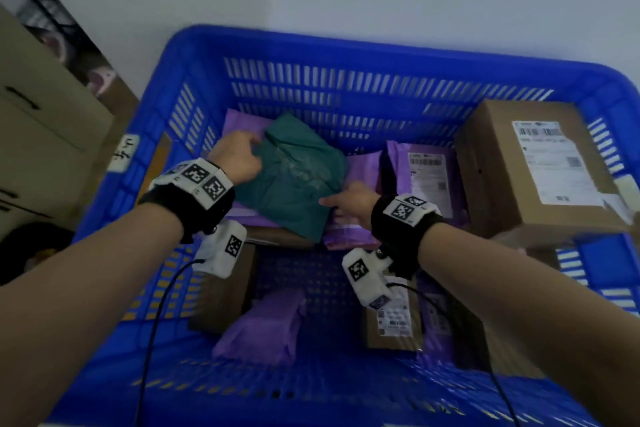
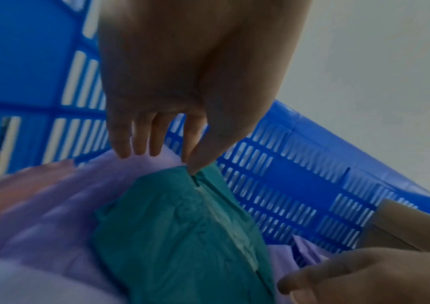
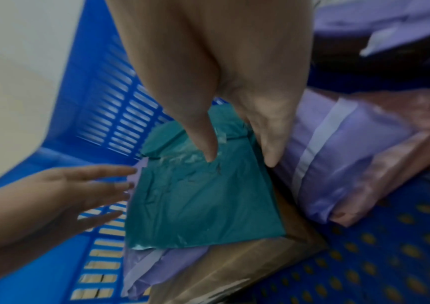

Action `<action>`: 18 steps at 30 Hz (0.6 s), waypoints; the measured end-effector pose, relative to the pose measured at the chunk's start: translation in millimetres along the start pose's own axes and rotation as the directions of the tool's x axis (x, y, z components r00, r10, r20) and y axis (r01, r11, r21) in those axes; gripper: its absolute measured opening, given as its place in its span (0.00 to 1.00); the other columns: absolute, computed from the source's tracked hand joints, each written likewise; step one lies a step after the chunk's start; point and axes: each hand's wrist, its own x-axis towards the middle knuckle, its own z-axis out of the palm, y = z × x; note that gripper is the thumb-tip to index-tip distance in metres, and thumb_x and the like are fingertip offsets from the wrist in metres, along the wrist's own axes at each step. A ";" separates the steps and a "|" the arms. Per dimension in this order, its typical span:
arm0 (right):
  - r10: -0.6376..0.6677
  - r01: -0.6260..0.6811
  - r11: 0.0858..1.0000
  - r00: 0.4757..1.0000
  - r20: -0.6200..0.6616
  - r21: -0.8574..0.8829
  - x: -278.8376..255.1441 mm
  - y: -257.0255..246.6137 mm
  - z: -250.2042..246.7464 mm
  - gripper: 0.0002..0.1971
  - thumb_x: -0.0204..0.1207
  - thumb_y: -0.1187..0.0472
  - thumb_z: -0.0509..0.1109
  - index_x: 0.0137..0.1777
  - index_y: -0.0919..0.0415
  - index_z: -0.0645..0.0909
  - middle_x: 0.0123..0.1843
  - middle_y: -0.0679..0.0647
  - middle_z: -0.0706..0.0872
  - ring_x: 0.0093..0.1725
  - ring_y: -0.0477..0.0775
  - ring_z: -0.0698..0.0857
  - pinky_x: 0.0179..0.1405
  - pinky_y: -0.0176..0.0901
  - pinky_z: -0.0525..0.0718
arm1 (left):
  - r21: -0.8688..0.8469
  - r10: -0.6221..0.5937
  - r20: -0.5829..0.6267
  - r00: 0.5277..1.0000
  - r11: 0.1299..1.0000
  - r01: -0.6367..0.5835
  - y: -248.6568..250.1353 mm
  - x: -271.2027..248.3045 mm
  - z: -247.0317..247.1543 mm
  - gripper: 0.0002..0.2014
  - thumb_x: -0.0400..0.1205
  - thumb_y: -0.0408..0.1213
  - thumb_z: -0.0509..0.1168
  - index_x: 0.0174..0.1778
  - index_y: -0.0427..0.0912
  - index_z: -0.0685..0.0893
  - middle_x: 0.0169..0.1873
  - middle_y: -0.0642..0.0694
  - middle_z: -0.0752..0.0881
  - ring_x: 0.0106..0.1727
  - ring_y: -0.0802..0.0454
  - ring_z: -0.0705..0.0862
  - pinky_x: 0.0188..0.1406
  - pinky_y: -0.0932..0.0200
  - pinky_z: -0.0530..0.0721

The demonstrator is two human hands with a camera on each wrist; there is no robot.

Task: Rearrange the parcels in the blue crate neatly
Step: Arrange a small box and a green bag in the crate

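A teal parcel (image 1: 294, 184) (image 2: 177, 236) (image 3: 203, 201) lies on top of a purple parcel (image 1: 242, 121) (image 2: 39, 205) at the far left of the blue crate (image 1: 346, 42). My left hand (image 1: 254, 149) (image 2: 166, 160) touches its far left corner with straight fingers. My right hand (image 1: 332, 204) (image 3: 241, 160) holds the parcel's right edge, thumb on top and fingers down its side. Another purple parcel (image 3: 338, 154) lies right against that side. A brown box (image 3: 234, 267) sits under the stack.
A large labelled cardboard box (image 1: 540, 166) stands at the crate's far right, a labelled purple parcel (image 1: 429, 177) beside it. Nearer me lie a purple parcel (image 1: 263, 322), a brown box (image 1: 221, 288) and a labelled box (image 1: 394, 315). Bare crate floor (image 1: 304, 274) shows mid-crate. Cardboard boxes (image 1: 41, 132) stand outside, left.
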 end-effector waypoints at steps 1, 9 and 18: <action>0.024 -0.024 1.000 1.000 0.001 0.000 3.4 0.2 3.9 0.20 0.76 0.66 0.72 0.67 0.68 0.76 0.69 0.63 0.81 0.58 0.57 0.82 0.59 0.50 0.82 | 0.007 -0.032 0.017 0.999 0.999 0.032 -5.9 -1.7 0.8 0.18 0.79 0.32 0.65 0.66 0.38 0.81 0.64 0.34 0.83 0.67 0.37 0.80 0.63 0.52 0.77; 0.118 -0.106 0.979 0.991 -0.063 0.176 15.4 0.4 14.7 0.19 0.77 0.71 0.68 0.68 0.70 0.75 0.69 0.65 0.80 0.67 0.65 0.81 0.52 0.48 0.82 | -0.170 -0.146 -0.033 0.989 0.976 0.138 -32.8 0.9 13.5 0.17 0.77 0.33 0.67 0.62 0.36 0.84 0.59 0.36 0.86 0.62 0.41 0.83 0.58 0.58 0.78; 0.065 -0.044 0.955 0.996 -0.063 0.292 10.8 2.8 3.7 0.13 0.77 0.75 0.67 0.38 0.59 0.71 0.38 0.54 0.81 0.34 0.50 0.80 0.20 0.36 0.83 | -0.271 -0.213 -0.041 0.976 0.943 0.194 -33.9 -3.7 15.3 0.18 0.76 0.30 0.70 0.63 0.32 0.82 0.58 0.34 0.85 0.56 0.43 0.85 0.47 0.61 0.78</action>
